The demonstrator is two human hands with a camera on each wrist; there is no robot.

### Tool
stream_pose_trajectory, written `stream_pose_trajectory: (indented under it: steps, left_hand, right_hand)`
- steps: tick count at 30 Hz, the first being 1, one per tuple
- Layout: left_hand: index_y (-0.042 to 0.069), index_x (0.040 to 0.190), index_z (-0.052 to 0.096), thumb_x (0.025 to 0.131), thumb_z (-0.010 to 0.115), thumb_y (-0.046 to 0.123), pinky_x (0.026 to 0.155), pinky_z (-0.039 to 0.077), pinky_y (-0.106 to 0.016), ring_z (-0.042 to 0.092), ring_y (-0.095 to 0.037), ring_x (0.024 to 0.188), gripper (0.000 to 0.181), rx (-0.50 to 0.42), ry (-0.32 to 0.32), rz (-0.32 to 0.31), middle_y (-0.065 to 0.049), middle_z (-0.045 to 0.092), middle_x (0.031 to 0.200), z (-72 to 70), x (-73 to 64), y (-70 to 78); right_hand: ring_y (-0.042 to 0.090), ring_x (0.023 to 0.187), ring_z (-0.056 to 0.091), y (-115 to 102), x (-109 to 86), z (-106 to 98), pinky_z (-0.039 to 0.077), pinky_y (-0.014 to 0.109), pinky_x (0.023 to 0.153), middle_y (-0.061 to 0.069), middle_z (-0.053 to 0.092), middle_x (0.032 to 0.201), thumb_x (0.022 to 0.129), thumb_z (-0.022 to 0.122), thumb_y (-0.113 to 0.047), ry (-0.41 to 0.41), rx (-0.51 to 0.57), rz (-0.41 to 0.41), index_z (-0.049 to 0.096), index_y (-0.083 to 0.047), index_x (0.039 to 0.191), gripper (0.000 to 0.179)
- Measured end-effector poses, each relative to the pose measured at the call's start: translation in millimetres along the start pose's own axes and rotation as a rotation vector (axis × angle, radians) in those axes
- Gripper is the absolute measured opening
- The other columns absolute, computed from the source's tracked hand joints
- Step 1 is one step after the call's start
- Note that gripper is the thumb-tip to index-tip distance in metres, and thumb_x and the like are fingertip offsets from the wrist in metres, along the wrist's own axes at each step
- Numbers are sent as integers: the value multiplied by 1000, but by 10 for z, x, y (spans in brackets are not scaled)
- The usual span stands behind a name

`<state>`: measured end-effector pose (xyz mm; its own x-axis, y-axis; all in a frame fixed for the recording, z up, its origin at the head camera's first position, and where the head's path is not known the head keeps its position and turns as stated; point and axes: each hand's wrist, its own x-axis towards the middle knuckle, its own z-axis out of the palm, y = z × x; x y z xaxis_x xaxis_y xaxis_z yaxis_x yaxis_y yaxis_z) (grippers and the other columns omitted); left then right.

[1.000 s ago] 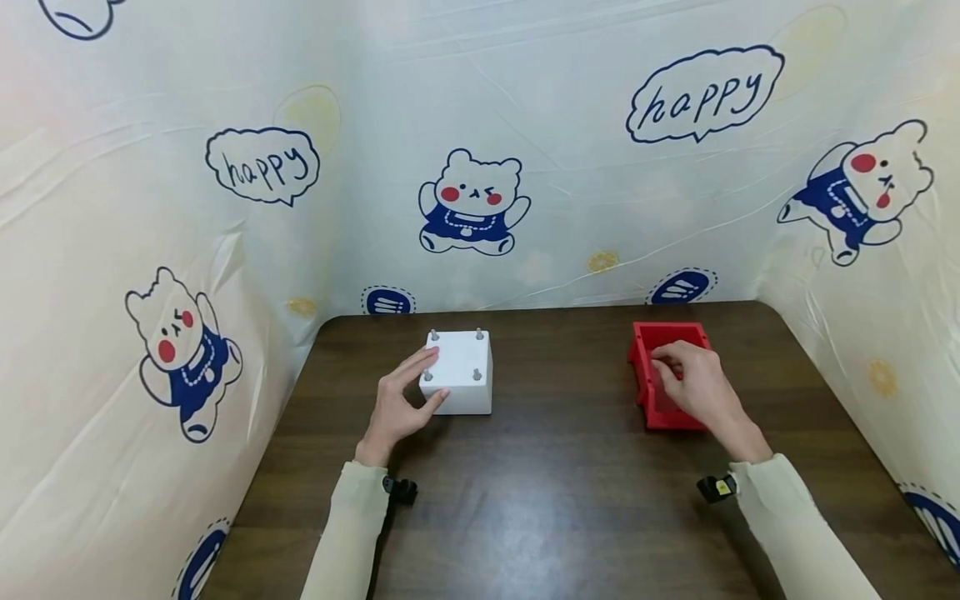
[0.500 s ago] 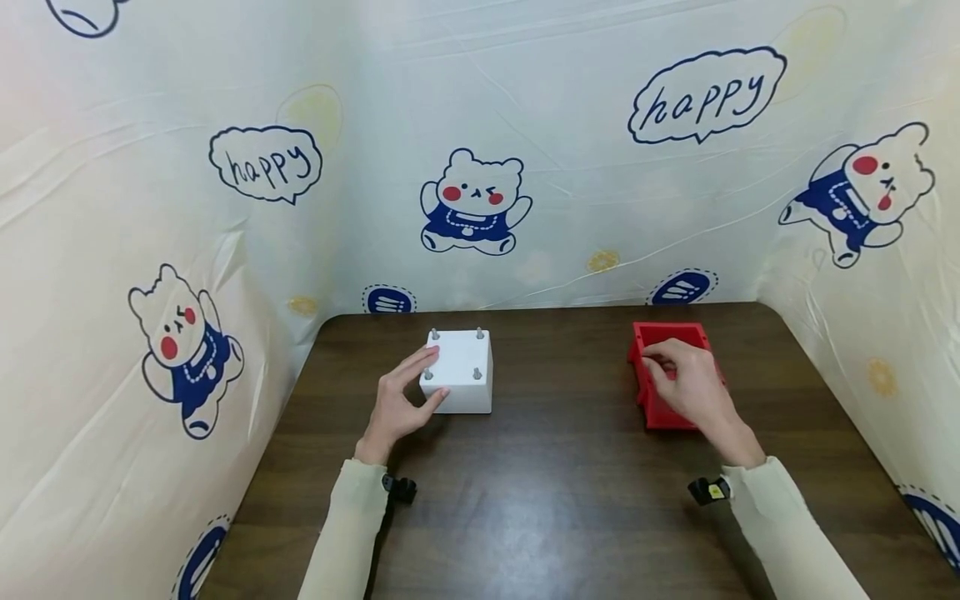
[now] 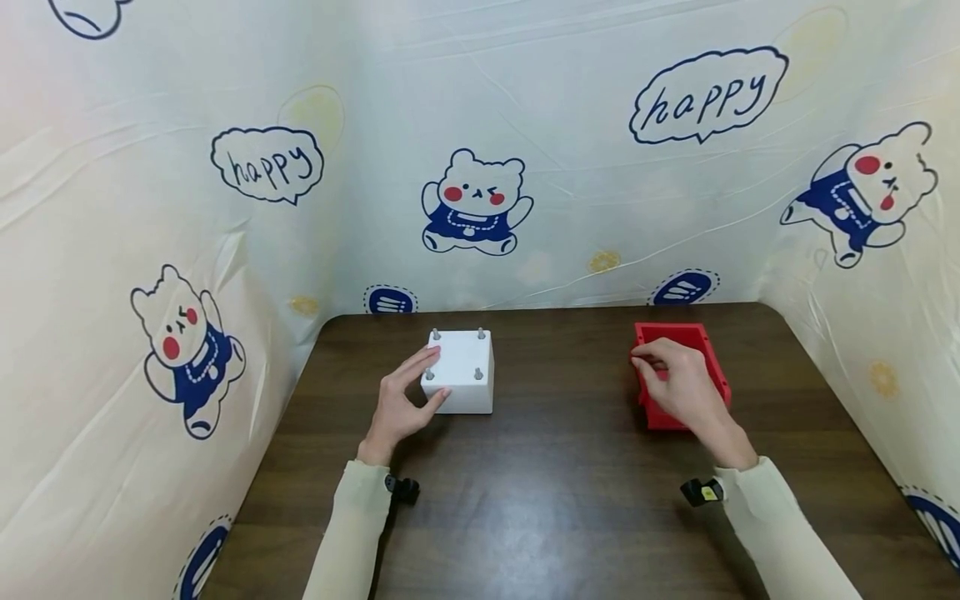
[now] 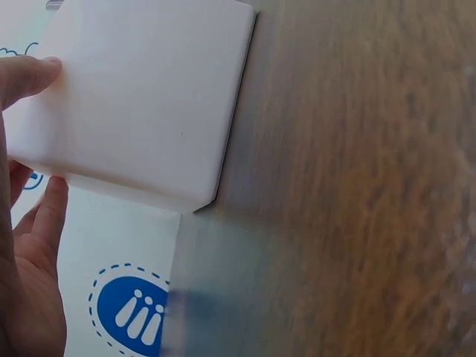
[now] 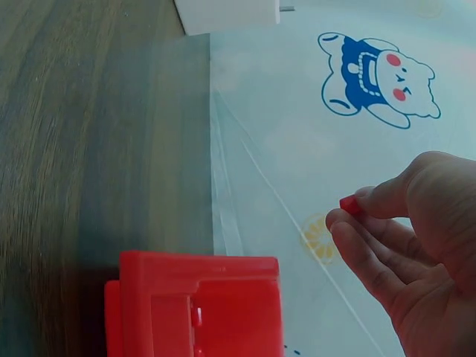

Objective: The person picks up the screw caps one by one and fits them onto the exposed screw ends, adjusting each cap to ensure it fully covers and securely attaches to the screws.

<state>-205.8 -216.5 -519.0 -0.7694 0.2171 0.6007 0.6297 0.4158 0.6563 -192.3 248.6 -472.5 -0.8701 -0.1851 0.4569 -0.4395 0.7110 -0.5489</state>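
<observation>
A white box (image 3: 459,371) with upright metal bolts at its top corners sits toward the back left of the table. My left hand (image 3: 399,408) holds it by its left side, thumb on the front face and fingers along the far edge; the left wrist view shows the thumb on the white face (image 4: 141,97). Above a red open bin (image 3: 701,333) at the right, my right hand (image 3: 686,387) pinches a small red piece (image 5: 349,204) between thumb and fingertips. Most of that piece is hidden by the fingers.
The dark wooden table (image 3: 555,467) stretches between the box and the bin. A pale printed curtain (image 3: 570,217) surrounds its back and sides. Inside the bin, small light bits (image 5: 197,316) show by the inner ledge.
My right hand has moved left over the bin, from its middle to its left rim. The left hand and the white box have stayed in place.
</observation>
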Motion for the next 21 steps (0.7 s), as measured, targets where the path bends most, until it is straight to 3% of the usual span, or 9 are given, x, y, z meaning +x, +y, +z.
stream_pose_trajectory:
  steps: [2, 4, 5, 9, 12, 15, 21]
  left_hand:
    - [-7, 138, 67, 82, 88, -2, 120, 39, -20, 54, -50, 142, 60, 3, -5, -5, -27, 64, 145, -4, 5, 0]
    - [-1, 141, 67, 84, 89, 3, 121, 39, -22, 54, -43, 145, 61, 10, -15, -8, -20, 64, 148, 0, -10, -105]
    - [2, 142, 68, 84, 89, 6, 121, 40, -22, 55, -41, 145, 62, 16, -18, -7, -18, 65, 149, 4, -17, -162]
    - [11, 144, 68, 82, 92, 11, 120, 41, -21, 56, -34, 146, 66, 36, -20, 15, -9, 65, 150, 26, -54, -397]
    - [6, 141, 69, 79, 93, 5, 119, 40, -18, 57, -40, 144, 67, 32, -4, 29, -15, 66, 147, 36, -53, -399]
    - [-1, 139, 68, 78, 92, 0, 119, 38, -17, 56, -46, 142, 66, 21, 7, 31, -21, 66, 145, 45, -43, -348]
    - [-9, 136, 67, 78, 89, -6, 121, 39, -22, 55, -53, 139, 62, -1, 12, 48, -31, 65, 142, 28, 5, -92]
  right_hand:
    - [24, 91, 76, -10, 3, 11, 62, 22, 85, 11, 78, 108, 92, 79, 2, 5, 8, -6, 79, -7, 114, 24]
    - [23, 90, 76, -16, 5, 23, 58, 13, 85, 11, 78, 108, 92, 79, 2, 10, 15, -12, 79, -7, 114, 24]
    - [23, 90, 76, -18, 6, 29, 58, 14, 85, 11, 78, 108, 91, 80, 2, 13, 14, -16, 79, -7, 114, 24]
    - [25, 90, 76, -40, 11, 55, 65, 35, 84, 12, 78, 108, 91, 79, 2, 22, 11, -21, 79, -6, 114, 25]
    - [25, 90, 76, -63, 15, 72, 65, 50, 82, 12, 78, 109, 92, 79, 2, 23, 18, -19, 79, -6, 115, 25]
    - [26, 90, 76, -85, 13, 83, 65, 51, 81, 12, 78, 109, 92, 79, 2, 24, 32, -21, 78, -6, 115, 25]
    - [24, 90, 75, -125, 11, 104, 67, 49, 80, 11, 78, 110, 91, 81, -1, 28, 29, -30, 78, -7, 116, 26]
